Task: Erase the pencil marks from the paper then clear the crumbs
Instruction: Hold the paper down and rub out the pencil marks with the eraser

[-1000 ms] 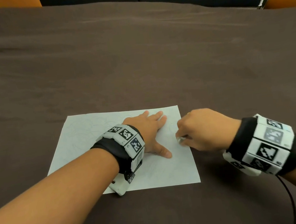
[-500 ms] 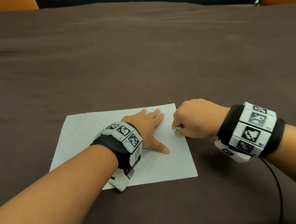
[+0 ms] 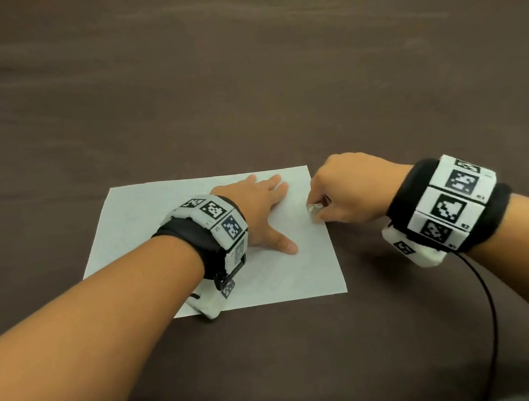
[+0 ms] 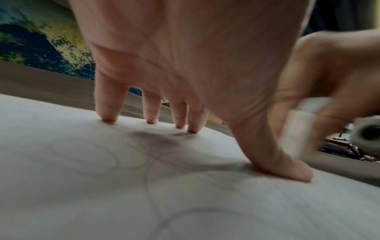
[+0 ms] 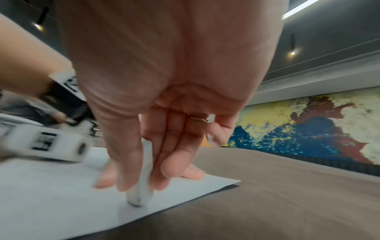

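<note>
White paper (image 3: pixel 149 232) lay on the brown tablecloth (image 3: pixel 245 88). My left hand (image 3: pixel 258 214) pressed it flat, fingers spread, over faint pencil marks (image 4: pixel 148 155). My right hand (image 3: pixel 350 188) pinched the eraser (image 5: pixel 141 194), tip touching the sheet's right edge.

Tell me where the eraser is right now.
In the head view the eraser is pinched in the right hand, its tip on the paper near the right edge, just right of the flat left hand.
</note>
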Available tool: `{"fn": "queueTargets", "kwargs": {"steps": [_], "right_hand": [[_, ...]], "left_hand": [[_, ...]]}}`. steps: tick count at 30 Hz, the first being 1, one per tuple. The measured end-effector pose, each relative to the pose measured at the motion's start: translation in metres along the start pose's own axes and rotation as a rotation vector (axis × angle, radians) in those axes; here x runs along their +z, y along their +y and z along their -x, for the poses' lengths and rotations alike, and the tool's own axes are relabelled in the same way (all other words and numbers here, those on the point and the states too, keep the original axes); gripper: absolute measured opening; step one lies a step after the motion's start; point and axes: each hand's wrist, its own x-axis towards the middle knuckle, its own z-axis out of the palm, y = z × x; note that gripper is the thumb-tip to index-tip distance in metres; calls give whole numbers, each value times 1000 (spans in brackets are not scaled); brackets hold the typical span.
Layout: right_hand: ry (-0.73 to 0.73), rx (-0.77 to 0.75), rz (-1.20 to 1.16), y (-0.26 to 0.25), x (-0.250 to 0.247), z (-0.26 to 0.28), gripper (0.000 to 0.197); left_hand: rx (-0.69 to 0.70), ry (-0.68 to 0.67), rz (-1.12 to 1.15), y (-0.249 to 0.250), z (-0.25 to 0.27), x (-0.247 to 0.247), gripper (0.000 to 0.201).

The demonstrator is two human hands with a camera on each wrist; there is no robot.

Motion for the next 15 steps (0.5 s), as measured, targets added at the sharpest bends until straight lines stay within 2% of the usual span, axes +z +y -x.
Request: {"fn": "queueTargets", "kwargs": {"steps": [6,8,11,15], "right_hand": [[-45,-218,42,-28,17,41,29],[-57,-243,13,-28,15,44,27],[-70,-157,-57,-18,7,29,22],[-19,-19,-53,0,-1,0,24]], "left_hand": [[-6,-2,-8,1,-1,0,122],[-3,-6,-7,0,-2,0,122],[-1,-7,2,0,-2,1,122],[2,-5,13,-1,-1,1,121]]}}
